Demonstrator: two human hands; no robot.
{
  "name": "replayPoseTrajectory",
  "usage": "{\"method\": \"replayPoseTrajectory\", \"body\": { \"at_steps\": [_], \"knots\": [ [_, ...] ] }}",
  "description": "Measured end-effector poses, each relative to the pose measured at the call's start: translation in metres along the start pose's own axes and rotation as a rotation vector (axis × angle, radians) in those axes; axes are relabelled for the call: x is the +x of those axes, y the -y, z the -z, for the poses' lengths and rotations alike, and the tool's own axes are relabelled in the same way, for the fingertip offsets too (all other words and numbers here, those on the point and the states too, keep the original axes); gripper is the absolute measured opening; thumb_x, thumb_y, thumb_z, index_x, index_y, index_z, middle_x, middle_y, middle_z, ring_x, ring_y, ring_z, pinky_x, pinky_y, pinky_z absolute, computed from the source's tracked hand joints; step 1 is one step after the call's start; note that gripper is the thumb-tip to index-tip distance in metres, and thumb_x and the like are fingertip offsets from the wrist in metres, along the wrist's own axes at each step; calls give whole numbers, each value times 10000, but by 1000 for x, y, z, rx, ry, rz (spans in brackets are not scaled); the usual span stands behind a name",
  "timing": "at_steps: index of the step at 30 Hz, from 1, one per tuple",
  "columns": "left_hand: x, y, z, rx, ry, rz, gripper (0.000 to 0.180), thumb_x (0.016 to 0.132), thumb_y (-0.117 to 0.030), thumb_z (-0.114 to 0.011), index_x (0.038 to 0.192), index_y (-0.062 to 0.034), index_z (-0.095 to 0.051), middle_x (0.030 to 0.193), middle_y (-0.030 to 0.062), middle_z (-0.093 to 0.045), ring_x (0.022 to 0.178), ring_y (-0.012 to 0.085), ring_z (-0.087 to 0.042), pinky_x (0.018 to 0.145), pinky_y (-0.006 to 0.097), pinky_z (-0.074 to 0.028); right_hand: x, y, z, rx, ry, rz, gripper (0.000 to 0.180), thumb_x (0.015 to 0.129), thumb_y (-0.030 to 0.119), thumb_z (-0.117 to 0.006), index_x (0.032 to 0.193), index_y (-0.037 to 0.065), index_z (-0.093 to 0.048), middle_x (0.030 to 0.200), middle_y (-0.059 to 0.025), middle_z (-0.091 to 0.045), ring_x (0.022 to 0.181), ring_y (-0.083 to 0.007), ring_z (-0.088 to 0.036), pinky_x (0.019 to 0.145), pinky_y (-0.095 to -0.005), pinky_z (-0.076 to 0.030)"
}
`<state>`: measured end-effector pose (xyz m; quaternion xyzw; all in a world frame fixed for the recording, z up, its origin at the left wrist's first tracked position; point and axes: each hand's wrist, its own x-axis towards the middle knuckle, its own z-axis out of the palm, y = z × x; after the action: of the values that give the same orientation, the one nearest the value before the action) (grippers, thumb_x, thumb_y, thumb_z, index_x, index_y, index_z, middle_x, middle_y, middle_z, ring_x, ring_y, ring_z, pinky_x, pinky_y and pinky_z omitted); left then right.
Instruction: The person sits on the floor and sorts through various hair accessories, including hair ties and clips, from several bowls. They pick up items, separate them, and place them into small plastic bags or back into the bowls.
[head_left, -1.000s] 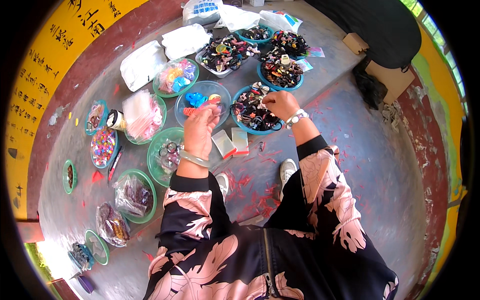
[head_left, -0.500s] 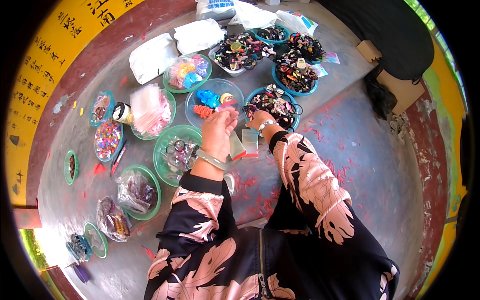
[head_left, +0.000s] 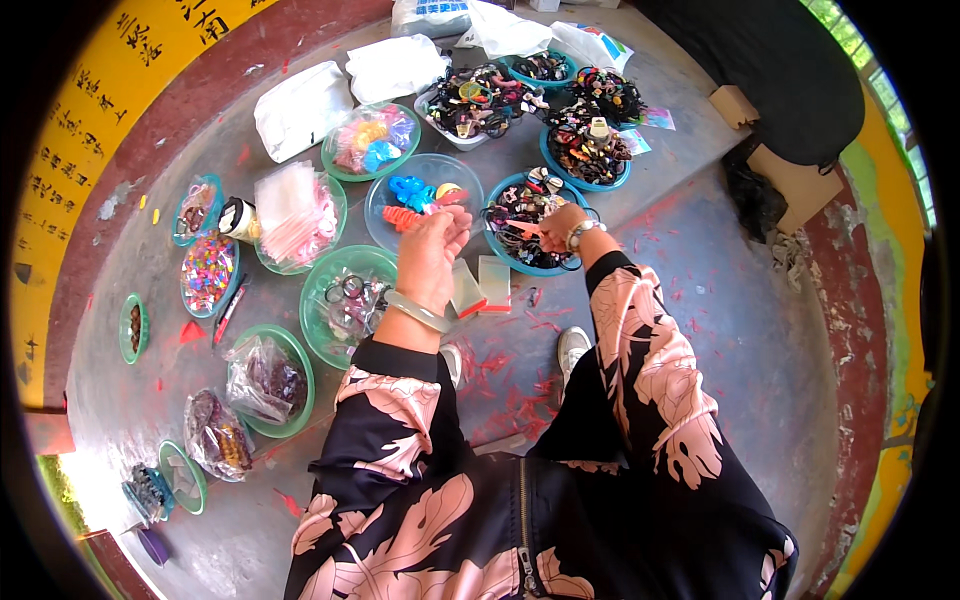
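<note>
My left hand [head_left: 432,258] is raised with curled fingers beside the clear basin [head_left: 376,226]. That basin holds bright blue and orange-red coiled pieces. A reddish bit shows by its fingertips, too small to name. My right hand [head_left: 566,229] is closed over the blue bowl [head_left: 524,266] of tangled dark hair ties [head_left: 545,186]. A small coral pointed piece [head_left: 524,229] sticks out leftward from its fingertips. Below and between the hands lie two small clear bags [head_left: 494,281] with red edges.
Several bowls of hair ties stand at the far right. A green basin [head_left: 322,262] with clear packets is left of my left wrist. Further left are a bowl of colourful small pieces [head_left: 208,272] and a marker [head_left: 230,314]. White bags [head_left: 302,110] lie at the back; red scraps litter the floor.
My right hand has moved right from the bowl's left side, and a coral pointed piece now shows at its fingertips. My left hand stays nearly in place.
</note>
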<state>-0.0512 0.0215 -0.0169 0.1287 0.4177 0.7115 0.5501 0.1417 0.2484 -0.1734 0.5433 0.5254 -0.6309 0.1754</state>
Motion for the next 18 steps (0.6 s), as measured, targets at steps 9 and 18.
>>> {"method": "replayPoseTrajectory", "body": {
  "at_steps": [9,18],
  "knots": [
    [-6,-12,4,-72,-62,-93,175,831,-142,-528,934,-13,-583,883,72,-609,847,158,-585,746,272,-456,-122,-11,-11,204,-346,331,192,769,208,-635,759,17,-640,697,-75,-652,576,-151,-629,481,-242,-490],
    [-3,-47,33,-195,-338,-418,223,825,-144,-526,982,14,-534,943,97,-579,910,179,-555,823,302,-428,-90,36,-55,47,-265,185,240,773,250,-620,687,27,-640,640,-76,-637,530,-148,-614,459,-256,-490]
  ]
}}
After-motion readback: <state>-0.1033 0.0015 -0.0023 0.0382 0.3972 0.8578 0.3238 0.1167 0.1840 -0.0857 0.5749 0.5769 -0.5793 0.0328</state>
